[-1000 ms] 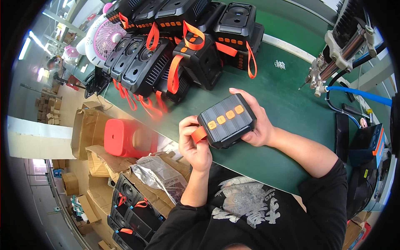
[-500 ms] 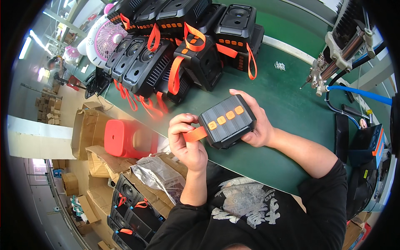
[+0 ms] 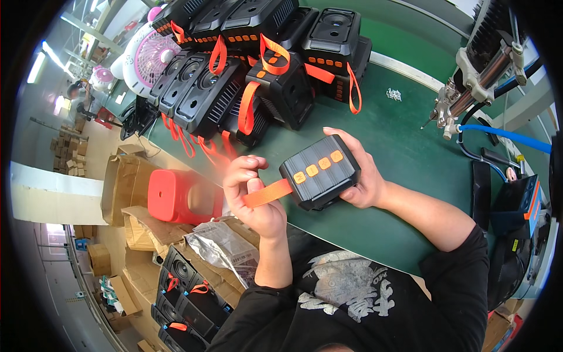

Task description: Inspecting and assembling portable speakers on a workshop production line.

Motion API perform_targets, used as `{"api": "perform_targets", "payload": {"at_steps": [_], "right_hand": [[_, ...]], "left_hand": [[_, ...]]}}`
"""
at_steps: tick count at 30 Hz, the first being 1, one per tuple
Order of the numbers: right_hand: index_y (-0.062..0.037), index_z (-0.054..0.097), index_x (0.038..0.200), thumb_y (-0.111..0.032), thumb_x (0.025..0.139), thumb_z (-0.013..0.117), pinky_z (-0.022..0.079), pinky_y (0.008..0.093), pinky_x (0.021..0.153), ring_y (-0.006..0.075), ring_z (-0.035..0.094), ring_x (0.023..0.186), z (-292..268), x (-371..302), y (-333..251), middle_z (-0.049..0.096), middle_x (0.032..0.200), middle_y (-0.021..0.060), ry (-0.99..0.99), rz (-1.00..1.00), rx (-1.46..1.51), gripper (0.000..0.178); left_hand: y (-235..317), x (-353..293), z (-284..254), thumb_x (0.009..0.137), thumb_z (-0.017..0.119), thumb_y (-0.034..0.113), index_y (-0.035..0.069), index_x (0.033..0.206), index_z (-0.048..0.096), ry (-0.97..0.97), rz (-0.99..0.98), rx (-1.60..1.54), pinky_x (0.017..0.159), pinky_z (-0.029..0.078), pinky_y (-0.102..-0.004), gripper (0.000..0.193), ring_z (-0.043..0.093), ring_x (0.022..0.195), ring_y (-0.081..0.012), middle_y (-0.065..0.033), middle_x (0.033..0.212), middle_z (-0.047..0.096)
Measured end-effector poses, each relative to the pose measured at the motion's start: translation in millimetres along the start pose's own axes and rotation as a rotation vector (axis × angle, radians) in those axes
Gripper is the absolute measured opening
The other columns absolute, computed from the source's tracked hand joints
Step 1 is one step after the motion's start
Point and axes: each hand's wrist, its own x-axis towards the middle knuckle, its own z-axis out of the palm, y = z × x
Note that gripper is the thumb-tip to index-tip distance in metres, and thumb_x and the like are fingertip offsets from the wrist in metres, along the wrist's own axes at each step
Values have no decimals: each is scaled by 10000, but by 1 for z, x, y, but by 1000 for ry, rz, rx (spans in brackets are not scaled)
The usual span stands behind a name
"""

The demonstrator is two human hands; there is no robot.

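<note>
A black portable speaker (image 3: 322, 180) with several orange buttons along its ridged face is held tilted above the green bench. My right hand (image 3: 370, 183) is closed around its right end, with the thumb below and the fingers behind. From the speaker's left end an orange wrist strap (image 3: 271, 193) stretches out to my left hand (image 3: 261, 217). The fingers of that hand are curled, and the strap lies over them near the thumb; its far end is partly hidden there. The speaker's underside is out of sight.
Several similar speakers (image 3: 287, 97) are stacked at the bench's far left. Small screws (image 3: 393, 94) lie in a pile on the green bench (image 3: 404, 141). An electric screwdriver (image 3: 463, 97) hangs at the right. Beside the bench stand a red stool (image 3: 170, 196) and a carton of speaker parts (image 3: 193, 311).
My left hand has moved left, away from the speaker, and the strap is now drawn out longer. My right hand and the speaker have barely moved.
</note>
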Motion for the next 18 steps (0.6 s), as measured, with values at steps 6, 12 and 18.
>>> {"api": "perform_targets", "payload": {"at_steps": [6,12,18], "right_hand": [[59,288,1377,-630,792,595,445,379,907,350,589,1057,1,0,0,544,1160,231,-3,4,22,954],[60,290,1375,-628,792,596,445,379,907,348,588,1058,0,1,0,543,1162,231,-9,-1,10,953],[62,292,1373,-623,792,598,440,379,918,351,583,1070,0,0,-1,538,1175,234,-6,4,13,950]], "left_hand": [[-3,0,-5,901,564,124,39,957,520,4,-7,27,813,453,-357,110,546,921,-217,-125,1011,556],[-3,-4,-3,883,527,9,38,997,512,18,-18,38,820,456,-350,118,543,927,-212,-123,1027,551],[-4,-6,-5,853,423,-76,35,1014,485,-57,-31,9,915,431,-347,205,513,992,-201,-110,1049,520]]}}
